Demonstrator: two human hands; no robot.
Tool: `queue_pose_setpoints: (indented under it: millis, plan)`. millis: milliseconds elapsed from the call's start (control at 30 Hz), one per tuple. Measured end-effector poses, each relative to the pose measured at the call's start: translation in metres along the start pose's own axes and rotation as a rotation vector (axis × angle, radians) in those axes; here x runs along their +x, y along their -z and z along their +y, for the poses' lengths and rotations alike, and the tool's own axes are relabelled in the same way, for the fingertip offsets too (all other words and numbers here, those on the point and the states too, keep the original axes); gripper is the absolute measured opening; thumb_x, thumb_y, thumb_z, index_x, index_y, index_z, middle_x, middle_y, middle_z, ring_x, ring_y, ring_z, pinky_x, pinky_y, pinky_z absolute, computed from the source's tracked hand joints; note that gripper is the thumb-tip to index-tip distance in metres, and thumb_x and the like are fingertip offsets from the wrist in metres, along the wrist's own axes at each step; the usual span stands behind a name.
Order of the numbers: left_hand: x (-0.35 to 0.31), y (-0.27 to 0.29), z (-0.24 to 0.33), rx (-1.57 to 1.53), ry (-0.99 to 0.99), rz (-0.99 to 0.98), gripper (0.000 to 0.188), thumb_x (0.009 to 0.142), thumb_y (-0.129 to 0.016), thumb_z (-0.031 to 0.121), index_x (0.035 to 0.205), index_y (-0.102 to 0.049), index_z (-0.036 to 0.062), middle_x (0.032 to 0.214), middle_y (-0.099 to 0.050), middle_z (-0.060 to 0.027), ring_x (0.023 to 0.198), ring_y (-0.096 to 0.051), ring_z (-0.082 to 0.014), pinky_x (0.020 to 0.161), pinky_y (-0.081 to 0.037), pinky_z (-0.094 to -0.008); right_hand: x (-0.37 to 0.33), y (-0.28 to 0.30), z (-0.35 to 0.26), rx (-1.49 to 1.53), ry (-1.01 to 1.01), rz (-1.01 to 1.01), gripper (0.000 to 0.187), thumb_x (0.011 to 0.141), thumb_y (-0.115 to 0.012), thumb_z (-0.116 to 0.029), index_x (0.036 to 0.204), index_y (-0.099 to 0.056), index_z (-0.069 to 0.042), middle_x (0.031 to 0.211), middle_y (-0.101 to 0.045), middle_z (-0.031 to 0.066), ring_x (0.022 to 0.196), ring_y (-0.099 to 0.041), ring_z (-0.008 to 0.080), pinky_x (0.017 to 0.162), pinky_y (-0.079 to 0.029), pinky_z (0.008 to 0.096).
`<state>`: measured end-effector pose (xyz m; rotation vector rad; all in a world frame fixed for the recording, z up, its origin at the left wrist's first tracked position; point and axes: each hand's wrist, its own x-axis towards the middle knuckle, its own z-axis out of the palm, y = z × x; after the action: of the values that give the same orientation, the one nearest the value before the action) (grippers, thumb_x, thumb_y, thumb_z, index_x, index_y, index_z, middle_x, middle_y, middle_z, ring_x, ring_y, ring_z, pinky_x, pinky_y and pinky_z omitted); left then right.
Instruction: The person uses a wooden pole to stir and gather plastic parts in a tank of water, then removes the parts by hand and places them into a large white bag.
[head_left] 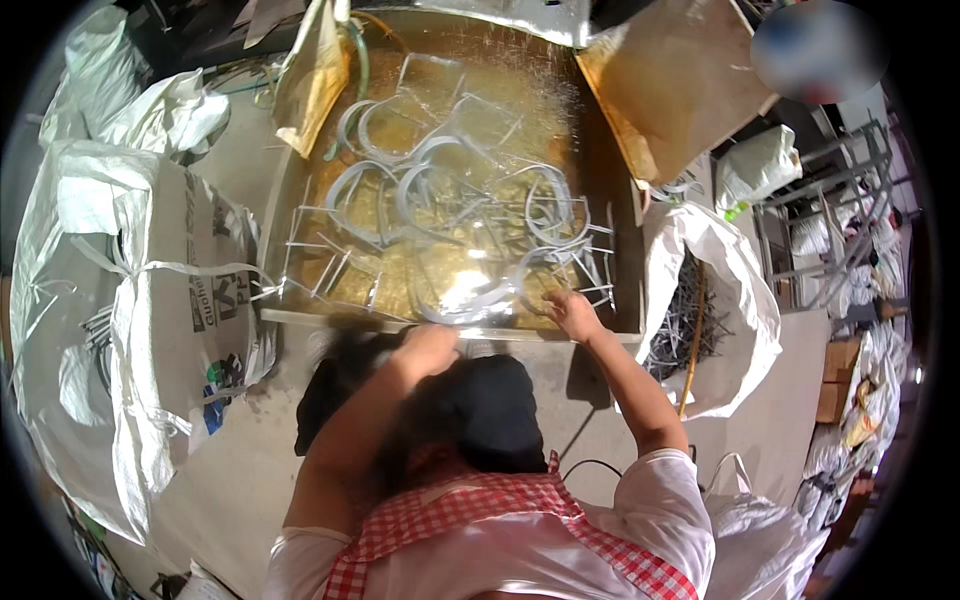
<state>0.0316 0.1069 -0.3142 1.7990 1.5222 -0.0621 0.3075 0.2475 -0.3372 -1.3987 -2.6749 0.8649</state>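
Observation:
In front of me stands a wide, shallow metal tank (pixel 272 225) holding yellowish, rippling liquid. Several silvery flat-band rings (pixel 347 172) and thin wire frames (pixel 345 275) lie in it, some overlapping. My right hand (pixel 575 315) reaches over the near right rim, its fingers closed at the edge of a metal ring (pixel 520 280). At the near rim, left of the right hand, my left hand (pixel 428 350) has its fingers bent inward; what they hold, if anything, is hidden. Near both hands another ring (pixel 480 305) curves by the front wall, partly lost in glare.
A large white woven bag (pixel 160 300) stands left of the tank. At its right, an open white sack (pixel 755 330) holds many thin dark metal pieces (pixel 685 325). Stained board panels (pixel 680 80) rise at the far corners. Metal racks (pixel 830 210) and brown cartons (pixel 835 380) stand further right.

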Motion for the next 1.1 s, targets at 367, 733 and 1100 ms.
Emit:
queue_pose_setpoints:
  millis: [367, 733, 1100]
  plan:
    - [-0.008, 0.017, 0.001, -0.153, 0.009, 0.078, 0.062, 0.077, -0.059, 0.015, 0.133, -0.033, 0.0203, 0.109, -0.056, -0.0185, 0.09, -0.057, -0.0363, 0.08, -0.046, -0.0445, 0.115, -0.098, -0.062, -0.339, 0.198, -0.634, 0.048, 0.07, -0.066, -0.038, 0.112, -0.058, -0.016, 0.119, -0.053, 0.0131, 0.113, -0.047, 0.0276, 0.097, -0.031, 0.0414]
    - [-0.006, 0.045, -0.009, -0.738, 0.257, 0.608, 0.06, 0.08, -0.059, 0.02, 0.133, -0.033, 0.0067, 0.11, -0.057, -0.0149, 0.094, -0.058, -0.0283, 0.083, -0.046, -0.0367, 0.168, -0.016, -0.123, 0.516, -0.026, -0.606, 0.053, 0.076, -0.066, -0.035, 0.12, -0.051, -0.008, 0.097, -0.063, 0.0137, 0.086, -0.059, 0.0257, 0.078, -0.047, 0.0363]
    - [0.001, 0.052, -0.027, -1.923, -0.007, 0.879, 0.027, 0.084, -0.056, 0.007, 0.109, -0.048, -0.0007, 0.096, -0.058, -0.0082, 0.085, -0.057, -0.0166, 0.074, -0.045, -0.0296, 0.134, 0.043, -0.203, 0.502, 0.515, -0.406, 0.038, 0.081, -0.061, -0.02, 0.114, -0.056, -0.002, 0.103, -0.059, 0.0103, 0.096, -0.056, 0.0203, 0.085, -0.044, 0.0302]
